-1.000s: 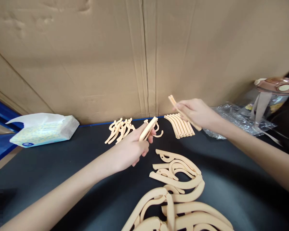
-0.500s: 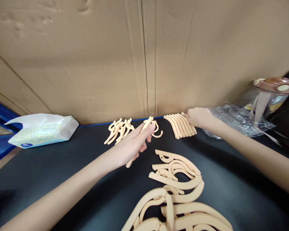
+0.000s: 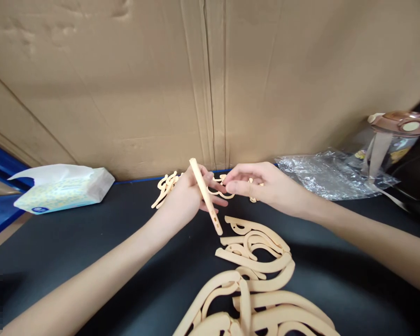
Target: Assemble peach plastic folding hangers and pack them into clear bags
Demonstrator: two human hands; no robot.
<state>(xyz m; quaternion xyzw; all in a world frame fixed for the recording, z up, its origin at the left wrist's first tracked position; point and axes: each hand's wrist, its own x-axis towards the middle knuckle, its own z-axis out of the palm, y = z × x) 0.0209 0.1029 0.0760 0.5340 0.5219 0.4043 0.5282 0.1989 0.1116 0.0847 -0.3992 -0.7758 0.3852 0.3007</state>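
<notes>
My left hand (image 3: pixel 192 193) holds a cream plastic hanger arm (image 3: pixel 206 196), tilted with its slotted end toward me; some fingers stretch out behind it. Close to its right is my right hand (image 3: pixel 255 184), thumb and fingers bent together near the left fingertips. Whatever may be in that pinch is too small to make out. Behind the hands lie cream hooks (image 3: pixel 166 189) on the left and a loose hook piece (image 3: pixel 226 195) in the middle. The row of slim curved bars is mostly covered by my right hand. Folded cream hangers (image 3: pixel 266 266) lie on the black table nearer to me.
A tissue pack (image 3: pixel 65 189) sits at the left. Clear plastic wrapping (image 3: pixel 322 175) lies at the right, beside a bottle with a brown lid and strap (image 3: pixel 394 128). A cardboard wall (image 3: pixel 143 93) rises behind the table (image 3: pixel 101 261).
My right hand has come left from the row of slim bars to my left hand. My left hand has turned, swinging the hanger arm so its lower end points right and toward me.
</notes>
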